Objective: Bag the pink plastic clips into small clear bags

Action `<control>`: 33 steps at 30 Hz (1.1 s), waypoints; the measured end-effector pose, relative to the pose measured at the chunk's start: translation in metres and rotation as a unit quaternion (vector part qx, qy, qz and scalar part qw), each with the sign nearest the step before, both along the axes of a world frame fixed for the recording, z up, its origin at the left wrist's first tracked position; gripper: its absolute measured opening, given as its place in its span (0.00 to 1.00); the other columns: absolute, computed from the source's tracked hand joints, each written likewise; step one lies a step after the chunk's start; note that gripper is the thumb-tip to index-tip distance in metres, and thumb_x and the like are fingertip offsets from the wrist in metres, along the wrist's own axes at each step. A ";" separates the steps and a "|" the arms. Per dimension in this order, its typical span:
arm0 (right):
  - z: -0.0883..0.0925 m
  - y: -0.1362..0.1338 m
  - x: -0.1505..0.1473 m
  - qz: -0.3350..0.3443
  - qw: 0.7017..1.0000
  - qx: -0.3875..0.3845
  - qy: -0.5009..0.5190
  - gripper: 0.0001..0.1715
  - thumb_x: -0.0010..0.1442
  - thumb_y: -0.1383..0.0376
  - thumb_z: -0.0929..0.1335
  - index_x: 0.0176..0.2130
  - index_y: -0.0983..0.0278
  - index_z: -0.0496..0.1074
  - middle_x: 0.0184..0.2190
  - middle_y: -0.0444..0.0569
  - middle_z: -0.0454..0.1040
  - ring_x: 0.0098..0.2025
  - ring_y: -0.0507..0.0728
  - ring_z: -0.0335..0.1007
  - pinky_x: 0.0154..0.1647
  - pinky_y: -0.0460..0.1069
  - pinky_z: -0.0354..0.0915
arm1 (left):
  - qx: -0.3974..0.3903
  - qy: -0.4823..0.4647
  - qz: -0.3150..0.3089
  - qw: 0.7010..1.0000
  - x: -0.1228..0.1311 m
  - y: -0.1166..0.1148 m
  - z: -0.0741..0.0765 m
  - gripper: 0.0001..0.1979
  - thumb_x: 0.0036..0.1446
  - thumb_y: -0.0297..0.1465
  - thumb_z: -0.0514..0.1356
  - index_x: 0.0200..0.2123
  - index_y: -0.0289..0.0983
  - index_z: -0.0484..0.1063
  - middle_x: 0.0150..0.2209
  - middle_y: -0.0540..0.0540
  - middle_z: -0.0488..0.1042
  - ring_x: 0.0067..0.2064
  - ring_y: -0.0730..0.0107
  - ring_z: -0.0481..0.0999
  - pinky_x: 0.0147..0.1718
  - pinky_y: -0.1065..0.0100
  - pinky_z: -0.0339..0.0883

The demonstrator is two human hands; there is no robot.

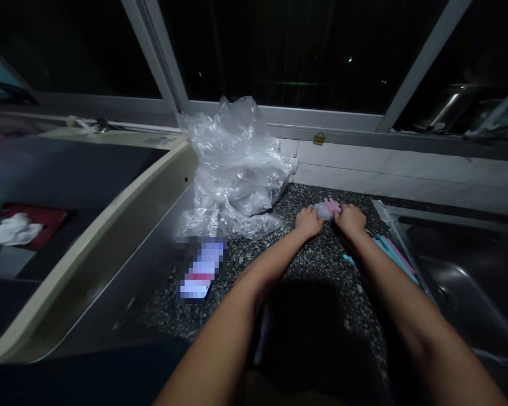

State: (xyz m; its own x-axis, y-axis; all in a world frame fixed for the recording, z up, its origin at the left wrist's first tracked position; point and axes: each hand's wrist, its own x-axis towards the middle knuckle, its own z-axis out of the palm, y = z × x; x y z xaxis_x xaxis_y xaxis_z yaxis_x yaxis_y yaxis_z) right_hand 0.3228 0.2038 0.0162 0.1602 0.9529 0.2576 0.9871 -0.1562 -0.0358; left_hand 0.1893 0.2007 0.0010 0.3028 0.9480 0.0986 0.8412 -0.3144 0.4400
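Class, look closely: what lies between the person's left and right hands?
A small pale and pink item, hard to identify, lies between the left hand and right hand in the head view.

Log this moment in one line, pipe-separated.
left hand: on pink-and-clear item | right hand: on same item | surface: speckled counter | nearby: crumpled plastic, sink
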 end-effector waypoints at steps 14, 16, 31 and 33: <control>-0.003 -0.011 -0.122 0.220 0.960 -0.056 0.164 0.20 0.52 0.60 0.66 0.45 0.66 0.71 0.42 0.53 0.72 0.40 0.55 0.68 0.41 0.47 0.62 | 0.040 0.013 0.013 0.999 -0.142 -0.077 0.027 0.13 0.52 0.33 0.55 0.39 0.35 0.73 0.39 0.39 0.73 0.46 0.57 0.69 0.46 0.62 0.63; -0.004 -0.014 -0.130 0.210 0.964 -0.044 0.155 0.20 0.53 0.60 0.66 0.45 0.66 0.71 0.42 0.52 0.72 0.41 0.56 0.68 0.42 0.48 0.62 | 0.033 0.030 0.037 0.998 -0.166 -0.082 0.026 0.12 0.52 0.33 0.56 0.38 0.35 0.73 0.39 0.39 0.73 0.45 0.57 0.70 0.44 0.63 0.63; 0.003 -0.043 -0.287 0.292 0.930 -0.154 0.163 0.15 0.57 0.62 0.62 0.40 0.61 0.74 0.40 0.51 0.76 0.43 0.57 0.70 0.39 0.47 0.62 | 0.026 0.169 0.231 0.958 -0.326 -0.053 0.012 0.21 0.53 0.35 0.54 0.51 0.34 0.64 0.50 0.37 0.68 0.52 0.56 0.63 0.49 0.63 0.57; -0.001 -0.037 -0.305 0.258 0.934 -0.180 0.171 0.14 0.55 0.62 0.63 0.38 0.64 0.74 0.39 0.54 0.76 0.42 0.59 0.71 0.36 0.48 0.62 | 0.025 0.167 0.231 0.958 -0.326 -0.054 0.007 0.20 0.54 0.35 0.53 0.49 0.35 0.65 0.48 0.38 0.70 0.51 0.57 0.64 0.48 0.64 0.58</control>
